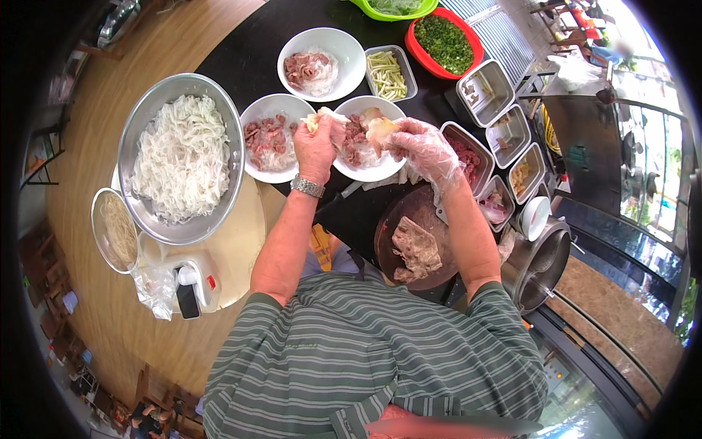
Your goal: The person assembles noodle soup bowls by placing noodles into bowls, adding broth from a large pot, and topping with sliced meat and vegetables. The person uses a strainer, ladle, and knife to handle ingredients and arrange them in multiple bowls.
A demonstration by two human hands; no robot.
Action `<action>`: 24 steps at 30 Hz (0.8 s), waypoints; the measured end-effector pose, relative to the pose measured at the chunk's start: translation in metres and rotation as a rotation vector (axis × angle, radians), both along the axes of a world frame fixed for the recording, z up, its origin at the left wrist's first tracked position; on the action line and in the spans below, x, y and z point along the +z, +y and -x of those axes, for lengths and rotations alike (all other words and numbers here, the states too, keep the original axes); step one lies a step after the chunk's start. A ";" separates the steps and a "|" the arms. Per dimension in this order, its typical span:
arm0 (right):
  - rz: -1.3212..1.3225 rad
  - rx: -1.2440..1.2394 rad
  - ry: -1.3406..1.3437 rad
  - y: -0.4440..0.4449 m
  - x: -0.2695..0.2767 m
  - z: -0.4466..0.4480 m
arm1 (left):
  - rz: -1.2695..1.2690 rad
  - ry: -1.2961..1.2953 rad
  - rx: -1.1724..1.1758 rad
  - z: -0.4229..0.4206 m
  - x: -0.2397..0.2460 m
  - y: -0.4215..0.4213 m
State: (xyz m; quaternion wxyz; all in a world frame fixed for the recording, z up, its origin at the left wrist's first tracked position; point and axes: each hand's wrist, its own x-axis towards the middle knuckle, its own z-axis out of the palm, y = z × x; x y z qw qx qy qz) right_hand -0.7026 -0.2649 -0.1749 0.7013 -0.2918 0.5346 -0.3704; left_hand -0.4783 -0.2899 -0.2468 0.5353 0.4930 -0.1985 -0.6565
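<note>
My left hand (319, 145), bare with a metal watch at the wrist, grips pale slices of meat between two white bowls. My right hand (426, 147), in a clear plastic glove, pinches a pale yellowish slice of meat (380, 133) over the right-hand bowl (373, 174). That bowl holds white noodles and reddish meat pieces. Left of it stands another bowl (270, 176) of noodles and meat, and a third bowl (351, 55) is behind them. A large piece of cooked meat (417, 249) lies on the round chopping board (386, 241) below my right hand.
A big metal bowl of white noodles (184, 159) stands left, beside a basket of thin noodles (118, 228). Behind are cut stalks (386, 76) and a red basket of chopped greens (443, 44). Metal trays (488, 93) line the right, above a steel pot (540, 263).
</note>
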 end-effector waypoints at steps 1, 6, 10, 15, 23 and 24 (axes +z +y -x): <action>-0.015 0.037 0.029 0.000 0.001 -0.001 | 0.019 -0.021 0.021 -0.003 0.000 0.000; -0.313 0.141 0.455 0.001 -0.029 -0.005 | -0.024 -0.134 -0.417 -0.024 0.018 0.004; -0.257 0.202 0.617 -0.002 -0.044 -0.010 | 0.340 -0.665 -1.089 -0.031 0.027 0.013; -0.226 0.214 0.654 -0.003 -0.052 -0.011 | 0.782 -0.985 -1.241 0.001 0.006 0.029; -0.091 0.369 0.980 -0.006 -0.037 -0.009 | 0.671 -1.205 -1.364 0.026 -0.002 0.027; -0.070 0.363 0.983 -0.006 -0.040 -0.004 | 0.634 -1.227 -1.411 0.029 0.003 0.024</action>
